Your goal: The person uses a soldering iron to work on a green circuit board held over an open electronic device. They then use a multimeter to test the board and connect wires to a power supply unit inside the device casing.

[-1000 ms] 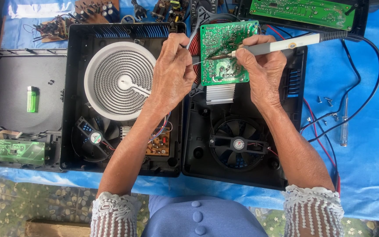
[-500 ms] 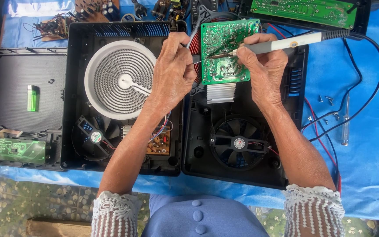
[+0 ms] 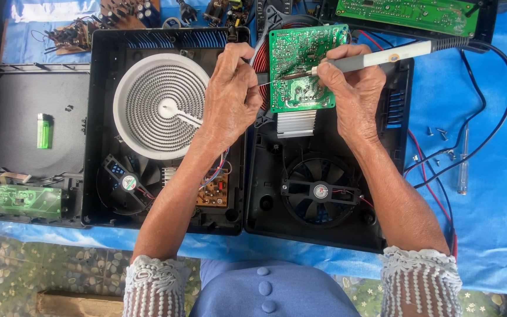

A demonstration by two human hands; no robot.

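Soldering on a green circuit board (image 3: 303, 67), which stands propped over the upper edge of an opened black cooker housing (image 3: 324, 229) and serves as the landmark here. The right hand (image 3: 353, 88), just right of the board, is closed around the grey handle of a soldering iron (image 3: 382, 57); the iron's tip rests on the board's solder side near its middle. The left hand (image 3: 230, 94), just left of the board, pinches a thin solder wire (image 3: 265, 83) between thumb and fingers, and the wire's free end points toward the same spot. Below the board sit a finned heat sink (image 3: 296, 123) and, further down, a cooling fan (image 3: 321, 191). Well to the board's left lies a second open housing with a white spiral heating coil (image 3: 159, 108); further left, a green lighter (image 3: 43, 130) lies on a dark panel. To the board's right, on the blue sheet (image 3: 488, 194), lie loose screws (image 3: 438, 134) and a screwdriver (image 3: 463, 167). Judged progress: both housings are opened and the board is lifted out; soldering is under way, while refitting and closing are not yet done.
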